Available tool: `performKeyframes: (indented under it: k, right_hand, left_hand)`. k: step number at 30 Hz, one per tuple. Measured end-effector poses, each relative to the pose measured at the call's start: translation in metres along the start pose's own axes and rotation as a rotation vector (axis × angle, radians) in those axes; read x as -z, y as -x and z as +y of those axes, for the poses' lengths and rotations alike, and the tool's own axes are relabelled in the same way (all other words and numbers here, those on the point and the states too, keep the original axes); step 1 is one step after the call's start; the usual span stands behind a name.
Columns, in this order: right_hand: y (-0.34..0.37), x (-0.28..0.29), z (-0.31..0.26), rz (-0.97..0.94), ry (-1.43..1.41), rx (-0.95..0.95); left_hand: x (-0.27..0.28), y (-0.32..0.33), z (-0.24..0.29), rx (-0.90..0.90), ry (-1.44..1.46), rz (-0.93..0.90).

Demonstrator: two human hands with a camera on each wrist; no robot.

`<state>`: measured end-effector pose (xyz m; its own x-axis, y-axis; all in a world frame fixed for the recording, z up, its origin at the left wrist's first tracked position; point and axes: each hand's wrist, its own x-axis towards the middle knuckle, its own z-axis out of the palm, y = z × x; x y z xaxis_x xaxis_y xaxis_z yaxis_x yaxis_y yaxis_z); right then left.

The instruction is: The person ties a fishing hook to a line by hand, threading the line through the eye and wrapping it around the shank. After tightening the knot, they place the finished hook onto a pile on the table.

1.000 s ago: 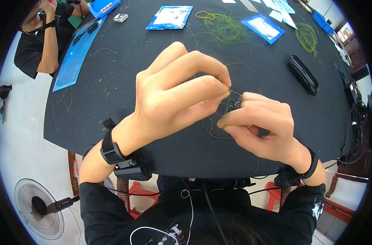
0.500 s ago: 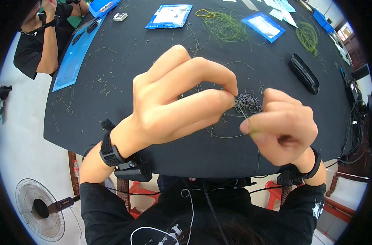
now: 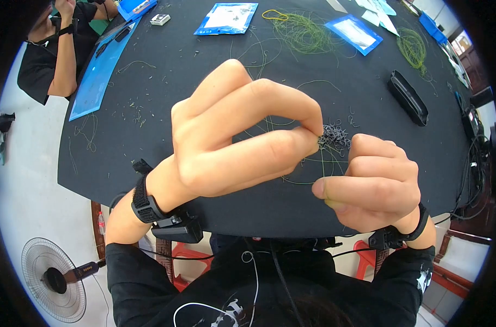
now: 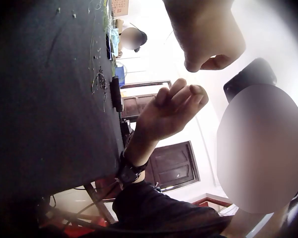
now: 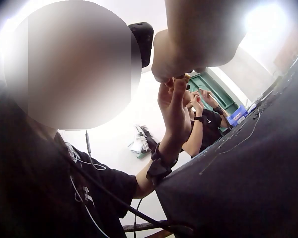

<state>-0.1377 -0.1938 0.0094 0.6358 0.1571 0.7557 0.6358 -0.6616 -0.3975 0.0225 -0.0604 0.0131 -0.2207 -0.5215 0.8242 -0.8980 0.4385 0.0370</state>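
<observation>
The left hand (image 3: 212,139) arches with bent fingers, tips pinched together; near it, the right hand (image 3: 376,185) curls, thumb against forefinger.

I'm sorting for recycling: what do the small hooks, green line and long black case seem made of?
Small hooks: probably metal, dark grey, slightly shiny; thin wire-like bends.
Green line: likely nylon or similar plastic, lying in loose coils; finish too fine to judge.
Long black case: perhaps plastic, glossy, with pale highlights along its rim.

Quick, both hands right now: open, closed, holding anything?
Left hand: closed, pinching a thin green line; anything else in the pinch is hidden.
Right hand: closed, apparently pinching the same line.
</observation>
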Motion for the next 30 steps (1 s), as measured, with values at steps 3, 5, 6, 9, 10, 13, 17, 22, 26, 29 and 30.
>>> performKeyframes:
  k: [3,5,6,9,10,13,17,22,26,29,30]
  right_hand:
    - [0.000,0.000,-0.001,0.000,-0.005,-0.010]
    - [0.001,-0.001,0.001,0.004,-0.010,-0.013]
    - [0.003,-0.005,0.003,0.035,-0.011,0.009]
    - [-0.001,-0.002,0.001,0.033,0.040,-0.005]
    - [-0.004,0.004,-0.002,0.001,0.091,-0.039]
    - [0.000,0.012,0.002,0.075,0.165,-0.149]
    - [0.000,0.001,0.006,0.171,0.177,-0.465]
    - [0.001,-0.006,0.004,-0.032,0.054,-0.569]
    - [-0.001,-0.009,-0.002,-0.056,0.082,-0.342]
    - [0.002,-0.012,-0.005,-0.017,0.299,-0.114]
    - [0.001,-0.012,-0.005,-0.016,0.299,-0.115]
  left_hand:
    - [0.001,0.000,0.000,0.002,0.001,-0.011]
    - [0.001,0.000,0.002,0.015,-0.019,-0.039]
    - [0.001,0.000,0.005,0.016,-0.018,-0.039]
    - [-0.002,-0.001,0.010,-0.027,-0.107,-0.125]
    - [-0.003,0.000,0.009,-0.027,-0.106,-0.125]
    - [-0.008,0.003,0.008,-0.084,-0.090,-0.118]
    - [-0.002,-0.001,0.013,-0.058,-0.063,-0.143]
    - [-0.002,-0.002,0.002,0.015,-0.028,-0.013]
    - [-0.003,-0.001,-0.001,0.039,-0.009,-0.001]
    - [-0.004,-0.001,-0.001,0.037,-0.015,-0.008]
    - [-0.004,-0.001,-0.001,0.043,-0.019,-0.025]
